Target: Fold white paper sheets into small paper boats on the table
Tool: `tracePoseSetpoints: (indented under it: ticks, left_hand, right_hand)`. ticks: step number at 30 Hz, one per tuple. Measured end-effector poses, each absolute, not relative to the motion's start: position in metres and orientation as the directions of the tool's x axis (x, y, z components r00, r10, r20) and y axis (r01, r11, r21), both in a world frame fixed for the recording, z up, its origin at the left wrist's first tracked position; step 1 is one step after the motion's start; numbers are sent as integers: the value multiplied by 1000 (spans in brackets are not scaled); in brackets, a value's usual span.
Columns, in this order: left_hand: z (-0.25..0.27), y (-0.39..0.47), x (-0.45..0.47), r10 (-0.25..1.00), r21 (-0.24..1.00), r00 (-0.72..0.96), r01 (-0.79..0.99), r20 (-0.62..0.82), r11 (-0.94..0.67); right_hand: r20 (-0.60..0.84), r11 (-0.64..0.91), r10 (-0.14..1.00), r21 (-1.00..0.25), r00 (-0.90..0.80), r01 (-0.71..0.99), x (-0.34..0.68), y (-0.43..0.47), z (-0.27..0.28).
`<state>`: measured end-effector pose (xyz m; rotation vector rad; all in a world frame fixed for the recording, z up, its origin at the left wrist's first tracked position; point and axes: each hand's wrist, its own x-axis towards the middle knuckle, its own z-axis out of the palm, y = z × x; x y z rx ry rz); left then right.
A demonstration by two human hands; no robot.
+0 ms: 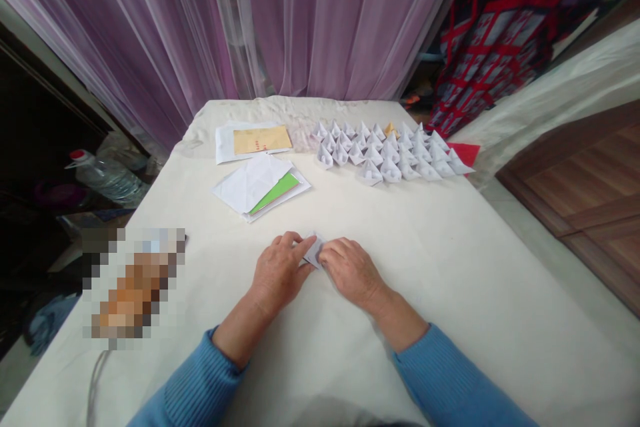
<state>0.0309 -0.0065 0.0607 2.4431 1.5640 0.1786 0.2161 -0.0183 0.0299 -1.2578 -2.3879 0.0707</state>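
Note:
A small folded piece of white paper point(314, 251) lies on the table between my two hands. My left hand point(281, 270) grips its left side, thumb and fingers closed on it. From the other side my right hand point(351, 271) presses the paper's right edge with curled fingers, which partly hide it. Beyond the hands, to the left, rests a stack of white paper sheets point(253, 180) with a green sheet point(275, 193) showing. Rows of folded white paper boats point(390, 170) stand at the far right of the table, one yellow boat point(391, 129) among them.
A white cloth covers the table point(450, 293). Farther back left lies a yellow paper point(261, 140) on white sheets. At left is a blurred-out object with a cable point(93, 380). A plastic bottle point(110, 180) stands off the table's left side. Purple curtains point(320, 20) hang behind.

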Motion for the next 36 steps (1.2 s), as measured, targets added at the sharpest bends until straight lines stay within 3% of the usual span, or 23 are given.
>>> tracePoseSetpoints:
  ticks: [14,20,24,28,36]
  left_hand:
    - [63,3,20,866,315,491,840,-91,-442]
    - [57,8,12,850,374,524,801,-58,-468]
    - [55,8,10,855,403,518,791,-38,-461]
    - [58,2,15,869,336,495,818,0,-466]
    - [62,-7,23,866,90,495,861,75,-500]
  right_hand:
    - [381,601,787,-297,-485,742,218,-20,31]
    - [410,636,765,-363,-497,681,221,-26,36]
    - [462,677,723,-324,-513,661,222,-31,36]
    - [495,716,671,-242,-552,654,223,-34,34]
    - [415,691,704,-216,-576,690,225,-38,28]
